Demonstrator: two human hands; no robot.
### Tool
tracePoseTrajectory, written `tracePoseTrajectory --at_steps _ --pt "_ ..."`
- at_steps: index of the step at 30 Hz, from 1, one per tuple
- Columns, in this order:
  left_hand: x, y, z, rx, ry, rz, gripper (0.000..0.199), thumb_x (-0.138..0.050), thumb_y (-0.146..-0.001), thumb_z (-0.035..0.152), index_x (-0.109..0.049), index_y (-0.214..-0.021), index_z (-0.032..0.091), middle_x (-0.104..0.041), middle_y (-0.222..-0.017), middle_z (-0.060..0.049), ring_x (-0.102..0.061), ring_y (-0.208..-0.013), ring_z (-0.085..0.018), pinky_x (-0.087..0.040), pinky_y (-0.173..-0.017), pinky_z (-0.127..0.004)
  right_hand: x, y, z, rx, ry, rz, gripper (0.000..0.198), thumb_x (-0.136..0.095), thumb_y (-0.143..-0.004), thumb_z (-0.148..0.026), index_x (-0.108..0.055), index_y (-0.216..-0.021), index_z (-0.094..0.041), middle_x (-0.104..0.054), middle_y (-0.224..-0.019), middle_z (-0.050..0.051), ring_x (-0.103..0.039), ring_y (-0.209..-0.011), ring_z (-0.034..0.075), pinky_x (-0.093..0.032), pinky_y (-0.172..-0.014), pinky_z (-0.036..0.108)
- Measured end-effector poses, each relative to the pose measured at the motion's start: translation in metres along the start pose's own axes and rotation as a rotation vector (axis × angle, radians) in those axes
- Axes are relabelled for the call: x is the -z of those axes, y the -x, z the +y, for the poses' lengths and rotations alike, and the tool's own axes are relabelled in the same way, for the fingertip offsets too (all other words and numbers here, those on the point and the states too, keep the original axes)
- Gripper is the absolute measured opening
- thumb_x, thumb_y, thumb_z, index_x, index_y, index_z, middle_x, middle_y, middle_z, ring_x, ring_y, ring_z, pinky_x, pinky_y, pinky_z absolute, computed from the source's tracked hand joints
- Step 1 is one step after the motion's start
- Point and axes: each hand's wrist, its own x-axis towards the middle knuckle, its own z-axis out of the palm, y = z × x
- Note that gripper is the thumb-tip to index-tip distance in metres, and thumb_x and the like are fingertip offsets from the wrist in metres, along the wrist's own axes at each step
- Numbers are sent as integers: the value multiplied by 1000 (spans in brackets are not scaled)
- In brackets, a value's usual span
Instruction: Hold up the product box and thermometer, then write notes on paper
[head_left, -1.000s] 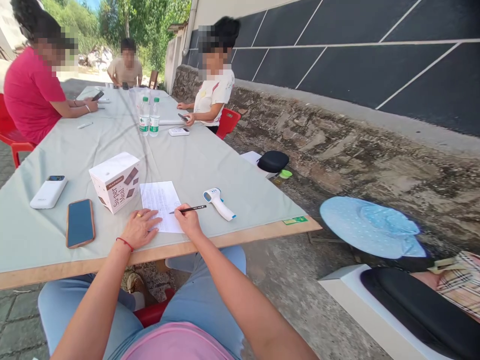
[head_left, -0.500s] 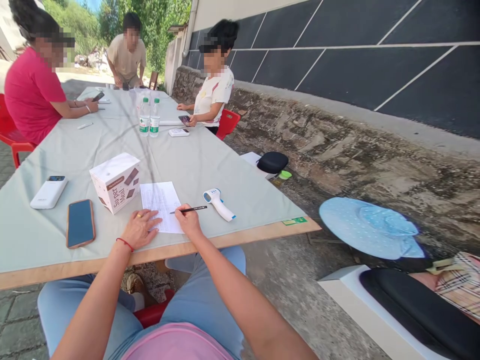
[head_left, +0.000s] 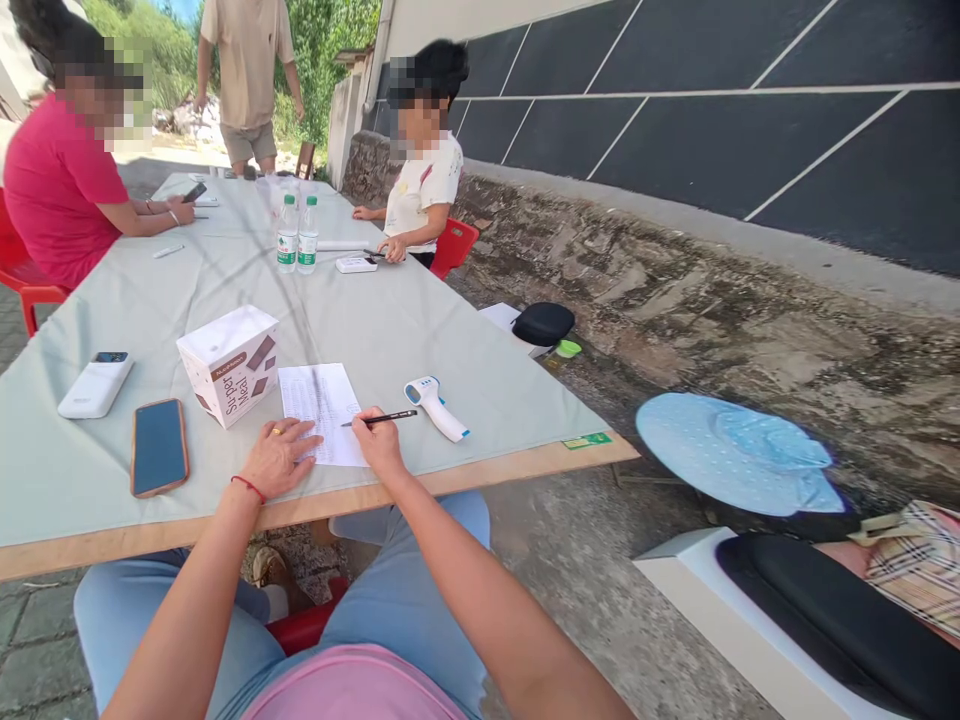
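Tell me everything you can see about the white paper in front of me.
The white rectangular paper sheet lies flat on the pale grey-green tablecloth, partly shaded. Rows of markings, too small to read, run across it. The left hand rests on its lower left, hiding that corner; the right hand, at its right edge, holds a slim black writing implement with its tip at the sheet, contact unclear.

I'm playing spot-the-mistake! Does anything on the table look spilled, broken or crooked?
Nothing looks spilled or broken, and the paper lies flat. The pale tablecloth looks a bit untidy, though: it is creased and stops short of the near edge, leaving a strip of bare wood showing.
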Motion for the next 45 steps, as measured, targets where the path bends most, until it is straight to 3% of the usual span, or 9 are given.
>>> tracePoseTrajectory --at_steps 11,17,24,27,29,33,38,42,45 --pt "1 0 1 1 -5 -1 38 -44 -92 34 -60 -126 26 -54 -140 -7 -46 -126 -30 -35 -101 -50 -1 0 3 -16 2 6 17 -50 -67 -40 -51 -67 -23 -52 -54 -3 -48 -53 16 -40 -54 28" --pt "-3 1 -1 -22 32 114 33 -47 -90 32 -63 -118 23 -58 -133 -9 -49 -121 -30 -37 -99 -50 3 4 5 116 41 120 24 -45 -85 -40 -58 -91 -21 -65 -86 4 -59 -82 19 -49 -76 31" --pt "-1 7 -8 212 42 718 10 -54 -86 28 -55 -89 19 -56 -94 -10 -55 -93 -24 -45 -84 -40 7 -12 17 409 489 -118 47 -36 -86 -7 -54 -129 -17 -60 -115 14 -56 -108 24 -47 -91 37" --pt "2 12 -21 420 27 1074 32 -63 -80 32 -50 -104 16 -48 -110 -14 -48 -112 -29 -40 -98 -48 12 -22 12 441 734 -276 55 -35 -83 1 -56 -131 -18 -61 -115 13 -55 -107 25 -44 -92 37" --pt "3 13 -32 538 85 1170 62 -68 -75 38 -40 -123 12 -38 -128 -20 -35 -129 -32 -30 -108 -52 16 -26 7 449 830 -371 57 -35 -83 1 -57 -130 -22 -61 -118 11 -54 -106 23 -42 -92 35" --pt "6 11 -48 684 339 1066 101 -76 -65 46 -20 -142 11 -25 -144 -23 -20 -141 -36 -18 -116 -52 35 -32 -3 395 908 -311 52 -37 -87 -5 -54 -133 -24 -57 -127 9 -50 -116 22 -37 -98 33" --pt "9 8 -51 792 503 961 96 -76 -66 43 -23 -142 17 -40 -133 -17 -35 -131 -34 -30 -111 -53 77 -43 -7 -16 1088 4 54 -56 -87 -32 -45 -137 -14 -47 -137 18 -42 -126 31 -32 -103 41" --pt "9 8 -48 890 497 913 103 -79 -61 39 -22 -143 15 -35 -132 -19 -33 -132 -33 -34 -108 -50 100 -49 -5 -277 1137 -90 58 -55 -88 -47 -47 -131 -10 -54 -128 21 -49 -121 34 -37 -97 42" --pt "10 8 -47 906 518 874 86 -78 -61 41 -38 -133 16 -43 -120 -14 -44 -120 -32 -45 -98 -48 102 -47 -3 -301 1131 -168 50 -50 -91 -45 -51 -126 -9 -57 -123 20 -51 -119 31 -41 -93 39"
